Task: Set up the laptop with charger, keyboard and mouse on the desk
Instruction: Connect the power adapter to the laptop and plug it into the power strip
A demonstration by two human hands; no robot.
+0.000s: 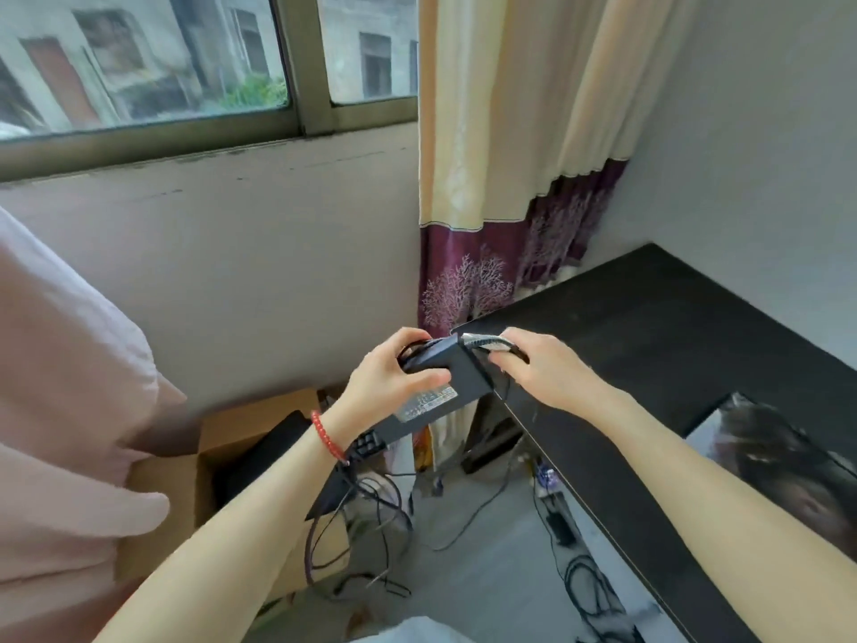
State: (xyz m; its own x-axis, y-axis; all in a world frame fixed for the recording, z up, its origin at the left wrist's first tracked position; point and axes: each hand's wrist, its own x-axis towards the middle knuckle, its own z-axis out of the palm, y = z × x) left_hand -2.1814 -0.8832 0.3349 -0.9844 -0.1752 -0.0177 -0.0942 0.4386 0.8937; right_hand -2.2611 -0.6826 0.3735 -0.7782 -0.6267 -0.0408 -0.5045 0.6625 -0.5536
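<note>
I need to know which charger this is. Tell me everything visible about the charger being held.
The charger is a flat black rectangular brick, plastic by its look, with a pale printed label on the face turned to the camera. It is held tilted in the air, over the near corner of the black desk. The left hand grips its left end and some dark cord; the right hand holds the cable bundle at its top right.

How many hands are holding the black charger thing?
2. The left hand grips the charger brick near its left end; the right hand pinches its bundled cable at the desk corner.
</note>
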